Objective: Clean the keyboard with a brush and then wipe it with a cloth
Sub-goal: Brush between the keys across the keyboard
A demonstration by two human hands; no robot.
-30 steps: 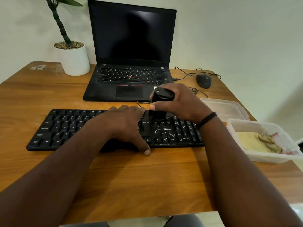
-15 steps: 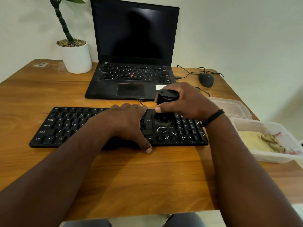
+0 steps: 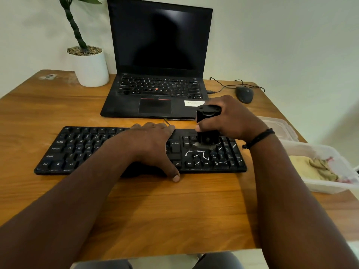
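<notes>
Your right hand (image 3: 231, 121) grips the brush (image 3: 207, 127) upright, bristles down on the right end of the keyboard (image 3: 81, 150), which runs left to right across the table (image 3: 155, 210). Your left hand (image 3: 153, 146) presses flat on its middle.

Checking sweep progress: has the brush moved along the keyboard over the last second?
Yes. The brush, held in the right hand, has shifted right along the keyboard, away from the Enter key and toward its right end.

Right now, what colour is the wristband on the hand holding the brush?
Black, on the right hand's wristband, clearest in the head view.
</notes>
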